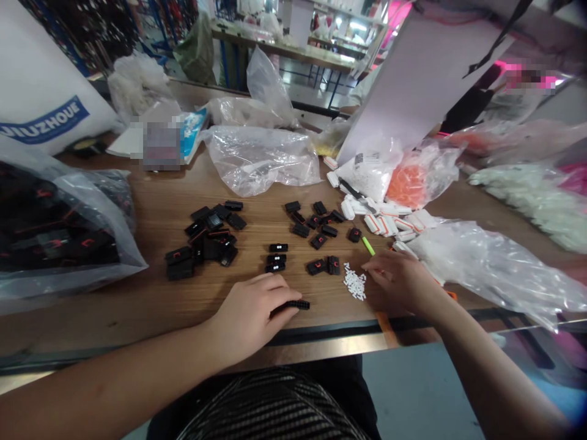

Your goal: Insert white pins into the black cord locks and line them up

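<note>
My left hand (250,315) rests near the front edge of the wooden table (151,299), its fingers curled round a black connector housing (292,305). To the right, my right hand (401,281) lies beside a small heap of tiny white pins (355,285), fingertips pinched together at the heap's edge; what they hold is too small to make out. A green stick (368,245) lies just beyond that hand. Loose black housings are scattered in a left cluster (208,238) and a middle cluster (318,229), with two more (276,257) straight ahead of my left hand.
A clear bag of black parts (59,232) fills the left side. Crumpled empty bags (259,159) lie at the back. White and orange parts (389,223) and a bag of orange pieces (408,183) sit at the right, with clear plastic (486,263) beside my right arm.
</note>
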Available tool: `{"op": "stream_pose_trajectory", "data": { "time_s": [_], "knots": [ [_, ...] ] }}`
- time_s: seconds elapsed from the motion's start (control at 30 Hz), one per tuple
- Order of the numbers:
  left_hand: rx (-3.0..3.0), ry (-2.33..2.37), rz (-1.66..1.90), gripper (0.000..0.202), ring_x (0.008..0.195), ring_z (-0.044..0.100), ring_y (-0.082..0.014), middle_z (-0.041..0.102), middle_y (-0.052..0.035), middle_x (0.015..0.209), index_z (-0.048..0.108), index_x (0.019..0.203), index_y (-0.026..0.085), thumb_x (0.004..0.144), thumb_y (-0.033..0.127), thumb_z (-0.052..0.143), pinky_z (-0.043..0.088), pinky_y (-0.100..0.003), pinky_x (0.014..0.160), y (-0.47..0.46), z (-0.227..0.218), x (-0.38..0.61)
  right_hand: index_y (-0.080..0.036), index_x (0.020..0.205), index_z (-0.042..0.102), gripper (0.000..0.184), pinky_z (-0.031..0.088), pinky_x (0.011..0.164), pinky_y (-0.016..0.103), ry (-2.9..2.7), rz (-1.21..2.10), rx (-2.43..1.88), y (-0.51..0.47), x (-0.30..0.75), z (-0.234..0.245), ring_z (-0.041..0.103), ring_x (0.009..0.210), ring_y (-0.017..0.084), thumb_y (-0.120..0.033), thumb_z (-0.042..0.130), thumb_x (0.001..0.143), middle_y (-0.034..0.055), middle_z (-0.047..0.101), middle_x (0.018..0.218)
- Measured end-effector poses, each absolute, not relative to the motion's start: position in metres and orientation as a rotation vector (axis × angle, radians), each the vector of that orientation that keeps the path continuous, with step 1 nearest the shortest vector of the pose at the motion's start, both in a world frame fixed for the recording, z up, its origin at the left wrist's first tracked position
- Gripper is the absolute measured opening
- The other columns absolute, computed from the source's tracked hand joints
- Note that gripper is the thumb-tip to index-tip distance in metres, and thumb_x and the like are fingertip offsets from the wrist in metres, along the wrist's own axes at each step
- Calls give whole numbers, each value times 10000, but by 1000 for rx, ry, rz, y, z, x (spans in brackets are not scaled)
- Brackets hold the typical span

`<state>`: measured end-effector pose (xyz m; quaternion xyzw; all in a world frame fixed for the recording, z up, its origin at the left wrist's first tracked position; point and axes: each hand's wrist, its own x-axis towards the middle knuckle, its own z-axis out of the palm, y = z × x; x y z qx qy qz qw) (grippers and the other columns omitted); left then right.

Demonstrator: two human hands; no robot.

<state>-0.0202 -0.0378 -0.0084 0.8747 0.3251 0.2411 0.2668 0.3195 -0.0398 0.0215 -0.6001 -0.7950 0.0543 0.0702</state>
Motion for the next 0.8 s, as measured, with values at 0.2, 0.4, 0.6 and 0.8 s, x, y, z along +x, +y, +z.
{"op": "stream_pose_trajectory", "data": {
  "time_s": [0.2,0.4,0.6,0.8],
  "knots": [
    [2356,875,639,177,934,647,-201,691,-17,1005,681,1098,235,928,245,634,545,-392,839,-38,-7,-19,-252,975,762,245,527,721,333,-2210,314,-2019,-40,321,27,711,784,213,-358,564,876,26,777,958],
    [2327,927,635,105,846,634,-198,672,-3,895,640,936,203,857,187,707,519,-353,743,-38,-3,-17,-256,891,765,244,484,608,308,-2050,311,-2224,-43,319,16,687,677,202,-424,593,845,9,767,804],
    [2340,919,638,106,792,603,-179,647,5,865,608,907,200,860,190,702,472,-315,690,-38,-4,-17,-232,853,758,221,470,599,286,-1949,421,-2181,-42,317,16,672,670,188,-393,611,823,9,758,778],
    [2345,911,651,110,775,592,-172,639,8,853,603,910,199,859,190,700,456,-308,678,-39,-4,-19,-220,830,771,287,447,568,297,-1901,362,-2217,-43,320,14,645,631,194,-471,634,809,27,740,721]
  ]
}}
